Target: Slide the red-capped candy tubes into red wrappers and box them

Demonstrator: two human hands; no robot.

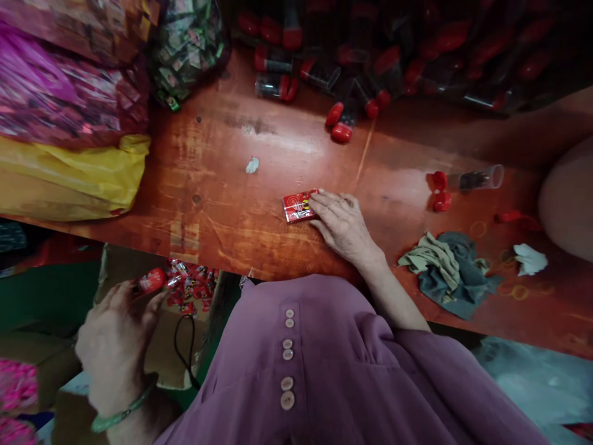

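On the reddish-brown wooden table, near its front edge, a flat red packet with yellow, black and white print lay in front of the person. The right hand grasped its right end, fingers over the top and thumb along the near edge. Past the packet, a pale patch marked the wood.

Off the table's front edge, the left hand gripped a red-capped container between thumb and fingers; blur made its exact shape hard to tell. A green bangle circled that wrist. Just beyond the fingers, small red packages filled part of a cardboard box.

To the right of the right hand lay a crumpled heap of beige and grey-green cloths, with a wad of white tissue and rubber bands near it. Behind the cloths, a clear tube with dark contents lay on its side, red pieces at its left end.

Along the far side, in shadow, many red-capped tubes were heaped. At the far left stood a yellow bag, a pinkish bag and a bag of green packets.
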